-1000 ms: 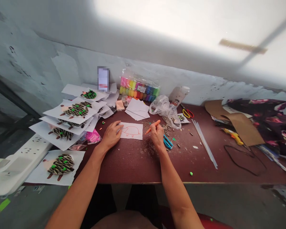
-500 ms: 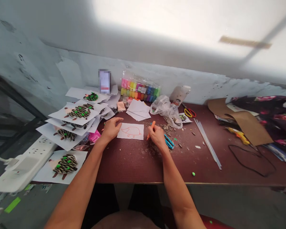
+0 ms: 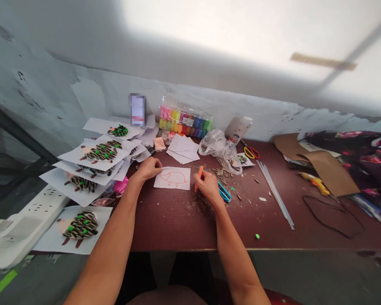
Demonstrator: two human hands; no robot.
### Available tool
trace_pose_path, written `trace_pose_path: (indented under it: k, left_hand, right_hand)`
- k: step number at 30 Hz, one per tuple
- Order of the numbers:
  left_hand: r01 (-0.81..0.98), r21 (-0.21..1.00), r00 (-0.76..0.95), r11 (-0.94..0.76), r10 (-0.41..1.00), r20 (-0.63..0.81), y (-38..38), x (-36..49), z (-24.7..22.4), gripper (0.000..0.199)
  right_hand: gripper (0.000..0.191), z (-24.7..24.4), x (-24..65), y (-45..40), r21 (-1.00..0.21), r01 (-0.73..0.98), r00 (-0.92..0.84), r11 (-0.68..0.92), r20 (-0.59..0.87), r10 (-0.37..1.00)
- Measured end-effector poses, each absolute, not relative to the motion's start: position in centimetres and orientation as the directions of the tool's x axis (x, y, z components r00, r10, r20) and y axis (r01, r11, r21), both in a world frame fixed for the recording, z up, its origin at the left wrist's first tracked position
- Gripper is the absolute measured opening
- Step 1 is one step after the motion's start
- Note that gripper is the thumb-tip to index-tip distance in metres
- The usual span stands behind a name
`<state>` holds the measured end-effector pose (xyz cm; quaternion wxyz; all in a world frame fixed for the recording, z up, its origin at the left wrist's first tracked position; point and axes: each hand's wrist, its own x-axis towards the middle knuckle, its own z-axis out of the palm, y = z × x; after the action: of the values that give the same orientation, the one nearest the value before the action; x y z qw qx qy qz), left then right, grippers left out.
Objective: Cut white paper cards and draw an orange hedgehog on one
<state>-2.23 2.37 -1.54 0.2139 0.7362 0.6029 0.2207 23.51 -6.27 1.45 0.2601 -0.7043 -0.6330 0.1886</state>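
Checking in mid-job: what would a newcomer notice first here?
Sunflower-seed hedgehog collages on white paper pile up at the left of the table. A bag of rainbow modelling clay sits against the back wall. At centre, the right hand grips an orange marker beside a sheet with an orange hedgehog outline, the left hand at its corner.

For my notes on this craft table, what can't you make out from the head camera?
In the head view:
- Card behind the papers: pixelated, so its content is unreadable.
- Blue-handled scissors: the right hand, holding an orange marker, hides their near end.
- White bottle's label: too small to read.
- Lower seed-picture sheets: partly covered by the sheets above.
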Motion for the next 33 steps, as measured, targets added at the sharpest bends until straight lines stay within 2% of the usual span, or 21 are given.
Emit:
trace_pose_path:
  k: [7, 12, 18, 23, 33]
  left_hand:
    - [0.594, 0.797, 0.071, -0.108, 0.994, 0.082, 1.4, -2.7, -1.8, 0.010]
    - [0.309, 0.944, 0.047, -0.118, 0.993, 0.109, 1.4, -2.2, -1.7, 0.034]
    - [0.215, 0.974, 0.034, -0.075, 0.997, 0.069, 1.6, -2.0, -2.0, 0.022]
    - [0.164, 0.986, 0.034, -0.043, 0.999, 0.038, 1.8, -2.1, -2.1, 0.021]
    - [0.205, 0.979, 0.054, -0.016, 0.999, 0.005, 2.1, -1.7, -1.7, 0.022]
  right_hand:
    - [0.037, 1.2, 23.7, -6.3, -0.562, 0.825, 0.121, -0.054, 0.083, 0.989]
    - [0.035, 0.9, 23.7, -6.2, -0.537, 0.843, 0.112, -0.031, 0.119, 0.987]
    - [0.035, 0.5, 23.5, -6.4, -0.503, 0.863, 0.117, -0.053, 0.096, 0.988]
    - [0.040, 1.0, 23.3, -6.6, -0.449, 0.890, 0.124, -0.081, 0.066, 0.990]
    - [0.038, 2.6, 23.1, -7.0, -0.218, 0.946, 0.219, -0.241, -0.117, 0.969]
